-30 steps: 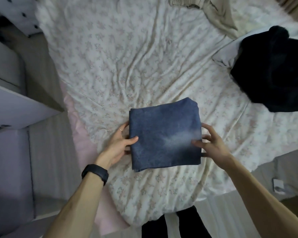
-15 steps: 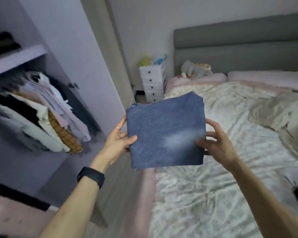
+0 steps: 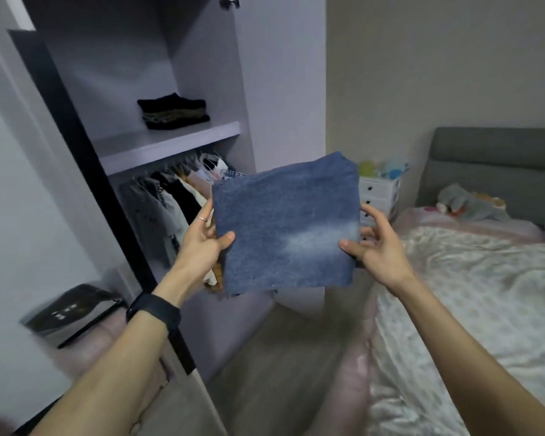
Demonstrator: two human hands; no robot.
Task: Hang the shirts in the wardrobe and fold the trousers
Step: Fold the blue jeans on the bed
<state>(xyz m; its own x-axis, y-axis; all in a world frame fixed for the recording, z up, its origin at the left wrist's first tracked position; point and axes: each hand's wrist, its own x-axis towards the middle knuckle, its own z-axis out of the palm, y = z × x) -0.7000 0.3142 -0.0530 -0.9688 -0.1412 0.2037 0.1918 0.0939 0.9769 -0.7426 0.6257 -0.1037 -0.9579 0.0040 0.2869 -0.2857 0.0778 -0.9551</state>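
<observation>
A folded pair of blue denim trousers [image 3: 285, 225] is held flat in the air in front of the open wardrobe [image 3: 170, 143]. My left hand [image 3: 202, 243] grips its left edge, thumb on top. Gripping the right edge is my right hand [image 3: 372, 247], thumb on top and fingers underneath. Inside the wardrobe, a shelf carries a dark folded stack [image 3: 173, 111]. Below the shelf, several shirts [image 3: 167, 199] hang on a rail, partly hidden behind the trousers.
The bed [image 3: 472, 294] with a floral sheet lies to the right, with a grey headboard [image 3: 497, 171] and soft toys. A small white drawer unit [image 3: 379, 191] stands by the wall. The open wardrobe door edge [image 3: 85, 171] is at the left, a dark stool [image 3: 73, 309] low left.
I have lifted the folded trousers off the bed with both hands and turned left from the bed to face the wardrobe; the upper shelf has come into view.
</observation>
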